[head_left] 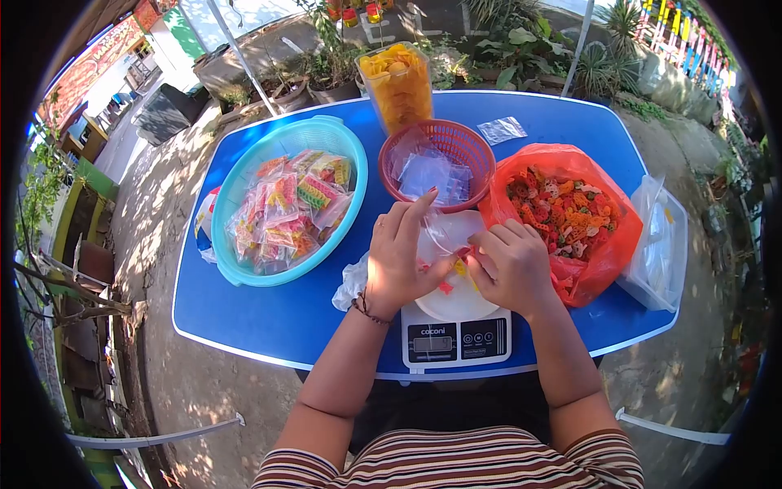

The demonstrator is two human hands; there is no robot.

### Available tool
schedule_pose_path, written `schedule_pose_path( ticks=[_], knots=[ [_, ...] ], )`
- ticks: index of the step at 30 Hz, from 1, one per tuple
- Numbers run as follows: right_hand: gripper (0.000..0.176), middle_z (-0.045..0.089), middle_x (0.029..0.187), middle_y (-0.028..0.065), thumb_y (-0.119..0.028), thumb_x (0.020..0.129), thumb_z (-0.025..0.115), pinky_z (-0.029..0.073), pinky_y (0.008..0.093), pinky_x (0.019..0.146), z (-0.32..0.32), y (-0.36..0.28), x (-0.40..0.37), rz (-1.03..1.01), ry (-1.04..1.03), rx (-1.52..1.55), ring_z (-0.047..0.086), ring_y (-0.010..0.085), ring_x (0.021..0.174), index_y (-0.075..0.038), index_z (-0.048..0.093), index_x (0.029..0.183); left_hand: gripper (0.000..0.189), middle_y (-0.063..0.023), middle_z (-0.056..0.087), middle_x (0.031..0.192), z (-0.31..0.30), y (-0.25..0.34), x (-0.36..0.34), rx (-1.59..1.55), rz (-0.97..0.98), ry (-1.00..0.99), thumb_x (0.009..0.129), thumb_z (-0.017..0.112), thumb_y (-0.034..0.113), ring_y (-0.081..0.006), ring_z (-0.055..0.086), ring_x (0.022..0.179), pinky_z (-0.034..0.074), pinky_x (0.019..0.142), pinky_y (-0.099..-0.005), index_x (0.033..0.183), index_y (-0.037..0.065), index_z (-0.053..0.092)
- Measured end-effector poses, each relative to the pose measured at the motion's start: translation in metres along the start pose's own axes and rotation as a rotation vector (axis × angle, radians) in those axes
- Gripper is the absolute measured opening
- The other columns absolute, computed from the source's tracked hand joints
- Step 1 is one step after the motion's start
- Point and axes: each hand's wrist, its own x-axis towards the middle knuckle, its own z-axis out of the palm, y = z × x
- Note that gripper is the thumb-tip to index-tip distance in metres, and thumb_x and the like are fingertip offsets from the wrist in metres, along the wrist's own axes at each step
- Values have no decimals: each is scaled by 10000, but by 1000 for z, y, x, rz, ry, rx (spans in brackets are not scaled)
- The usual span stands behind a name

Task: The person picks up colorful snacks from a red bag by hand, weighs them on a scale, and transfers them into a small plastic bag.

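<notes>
My left hand (401,259) and my right hand (515,267) meet over a white plate (452,306) that rests on a kitchen scale (436,341). Between them is a small clear plastic bag (442,232). The fingers of my right hand pinch its edge; my left thumb and fingers hold its other side, with the index finger stretched upward. Some red and yellow pieces show at the bag and plate, partly hidden by my hands. Close behind is a red basket (393,181) of empty clear bags (436,175).
A turquoise basket (355,155) at left holds many filled packets (285,200). At right, a red plastic bag (607,175) holds colourful crunchy-looking pieces (562,208), beside a clear plastic bin (664,244). A tall container of yellow chips (399,85) stands at the back of the blue table (244,318).
</notes>
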Motion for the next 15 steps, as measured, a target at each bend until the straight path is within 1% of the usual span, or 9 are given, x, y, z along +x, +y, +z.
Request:
schedule_pose_path(
  ticks=[1,4,7,10,13,15],
  knots=[
    [200,649,830,64,-148,738,726,480,394,721,4,-1,0,11,-11,-12,610,257,746,-77,705,923,840,-114,600,1015,-1,0,1,-23,-5,17,652,855,259,-269,580,887,477,812,-367,1378,-16,533],
    [195,655,840,58,-135,748,714,490,399,716,11,0,-3,1,-42,-14,616,264,771,-71,704,932,828,-111,604,1041,-4,-1,2,-78,-8,9,674,789,271,-268,607,933,450,832,-373,1411,13,511],
    [207,649,843,88,-79,752,688,507,381,731,11,0,-2,7,-15,85,627,280,819,-47,694,956,812,-108,608,1055,-5,2,0,13,-65,-54,684,771,250,-264,610,940,442,856,-375,1416,15,508],
    [175,641,884,111,-6,835,621,519,334,753,7,-5,0,130,137,332,647,243,859,0,679,1000,790,-79,599,989,-3,-1,0,26,-34,-13,684,770,300,-200,537,798,415,791,-329,1380,0,546],
    [179,625,956,120,55,910,549,510,291,794,13,-2,-4,249,333,842,643,186,881,45,653,1054,793,-54,603,974,-3,-3,1,34,-1,-12,673,794,289,-191,540,782,414,803,-327,1378,17,556],
    [185,616,1002,114,72,935,522,503,273,801,10,0,-3,270,270,1195,623,152,894,61,641,1077,807,-46,605,963,-2,0,2,32,40,11,652,826,289,-188,542,771,418,803,-327,1370,26,567]
  ],
)
